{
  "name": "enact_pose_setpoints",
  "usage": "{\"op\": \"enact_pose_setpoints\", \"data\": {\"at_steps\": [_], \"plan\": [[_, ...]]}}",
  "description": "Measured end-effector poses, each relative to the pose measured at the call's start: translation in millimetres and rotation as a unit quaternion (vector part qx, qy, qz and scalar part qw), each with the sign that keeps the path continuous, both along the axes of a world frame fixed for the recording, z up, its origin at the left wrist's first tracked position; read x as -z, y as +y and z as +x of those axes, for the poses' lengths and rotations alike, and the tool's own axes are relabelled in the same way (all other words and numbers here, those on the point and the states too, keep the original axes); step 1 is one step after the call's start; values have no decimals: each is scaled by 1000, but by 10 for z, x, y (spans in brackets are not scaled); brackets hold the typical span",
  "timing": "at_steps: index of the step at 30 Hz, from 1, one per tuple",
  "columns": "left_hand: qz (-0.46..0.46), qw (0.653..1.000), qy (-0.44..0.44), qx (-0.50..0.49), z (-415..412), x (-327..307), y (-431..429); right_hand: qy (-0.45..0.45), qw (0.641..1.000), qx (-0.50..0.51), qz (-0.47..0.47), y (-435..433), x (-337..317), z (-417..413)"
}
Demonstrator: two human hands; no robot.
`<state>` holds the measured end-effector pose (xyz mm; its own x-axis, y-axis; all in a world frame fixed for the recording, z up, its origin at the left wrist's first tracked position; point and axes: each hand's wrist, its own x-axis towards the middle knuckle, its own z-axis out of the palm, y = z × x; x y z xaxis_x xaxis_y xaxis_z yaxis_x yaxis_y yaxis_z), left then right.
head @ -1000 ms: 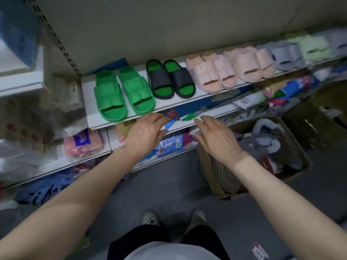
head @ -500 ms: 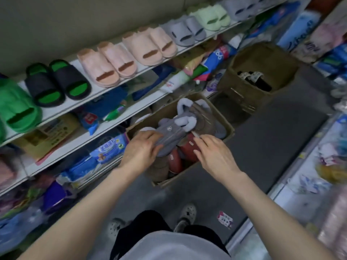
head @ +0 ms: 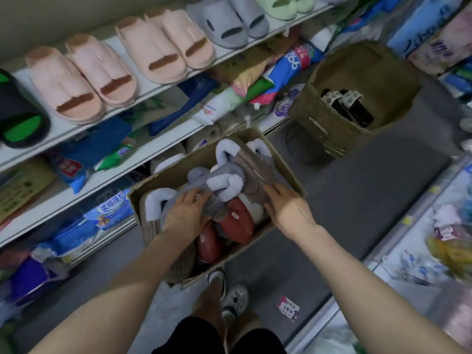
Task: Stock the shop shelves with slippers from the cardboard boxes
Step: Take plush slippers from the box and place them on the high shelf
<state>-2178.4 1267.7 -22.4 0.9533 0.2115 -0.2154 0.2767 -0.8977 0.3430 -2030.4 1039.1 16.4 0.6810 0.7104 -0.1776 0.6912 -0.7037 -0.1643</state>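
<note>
Person's bent over the open cardboard box (head: 284, 162), which sits on the floor right up against the shelving. The left hand (head: 186, 213) is down in the middle of it, fingers curled over a grey fleece slipper (head: 217, 182) lying on top of the pile. The right hand (head: 290, 209) is at the box's right edge, fingertips laid fairly straight against a brown-soled slipper (head: 255, 175). Honestly can't tell if it's got hold of it or is just touching. Underneath, toward the box's near edge, are a couple of rust-red slippers (head: 236, 222).

The top shelf (head: 158, 89) has a row along its front edge: a black-and-green slipper (head: 20, 118) at the left end, then pink pairs (head: 76, 80), grey slides (head: 224, 24) and pale green ones (head: 283, 3). A second cardboard box (head: 321, 118) sits further along the floor with black studded sandals (head: 350, 103) inside.
</note>
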Motion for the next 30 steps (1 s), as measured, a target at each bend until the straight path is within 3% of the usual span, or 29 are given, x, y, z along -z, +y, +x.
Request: {"op": "enact_pose_setpoints", "data": {"at_steps": [6,11,15,18,20,22,24,27,30], "plan": [[0,999,30,-26,60,234,127,71,992,97,-25,535,325,450],[43,991,-52,-118,168,29,213,144,979,136,-49,679,581,728],[34,973,-101,-207,243,-124,145,152,975,154,51,676,422,845],[-48,968,-41,-244,399,12,-79,132,971,169,109,602,291,875],[-101,967,41,-231,467,216,-206,128,968,178,122,518,229,907],[-121,960,61,-243,469,401,-293,142,965,183,119,436,176,989],[-171,929,30,-326,465,430,-356,156,968,170,102,367,184,1090],[-276,842,55,-460,495,437,-382,177,970,145,81,334,253,1206],[-331,779,50,-530,526,458,-344,188,975,101,54,367,290,1243]]}}
